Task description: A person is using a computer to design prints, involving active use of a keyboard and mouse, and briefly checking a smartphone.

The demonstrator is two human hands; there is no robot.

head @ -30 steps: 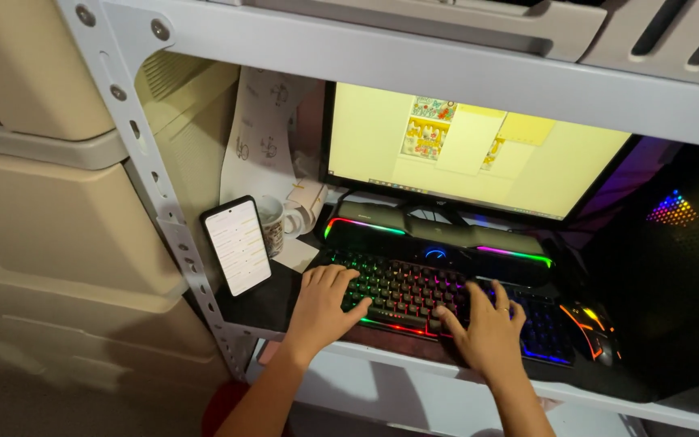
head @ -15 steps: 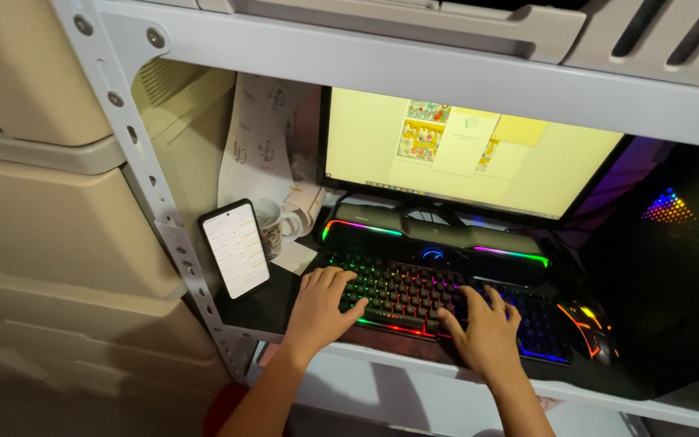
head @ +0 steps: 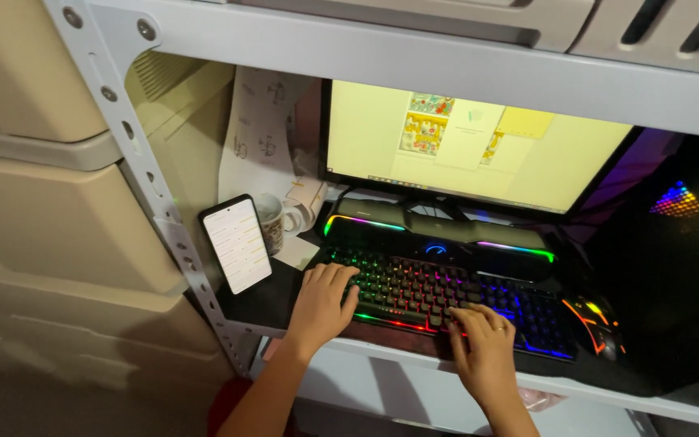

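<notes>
Item: typing station on a grey metal shelf [head: 414, 360].

- Keyboard [head: 438, 295]: black, low and rectangular, hard plastic keys backlit in rainbow colours; it lies flat at the shelf's front edge, below the monitor.
- Your left hand [head: 323, 303]: spread flat and loose over the keyboard's left end, fingers on the keys, holding nothing.
- Your right hand [head: 485, 350]: spread flat over the right-centre keys, fingers curled slightly, a ring on one finger, holding nothing.
- Progress, as a judgement: typing looks under way, with both hands in place; how much is entered or left cannot be told from the screen.
- Monitor [head: 479, 150]: flat glossy panel, pale yellow display with small coloured pictures, too small to make out.
- Soundbar [head: 438, 235]: long, dark, rounded, with glowing edge strips, between monitor and keyboard.
- Smartphone [head: 236, 243]: slim slab, lit white screen, propped against the perforated shelf upright.
- Mug [head: 275, 222]: patterned ceramic, just behind the smartphone.
- Mouse [head: 600, 328]: dark, curved, red-lit, right of the keyboard.
</notes>
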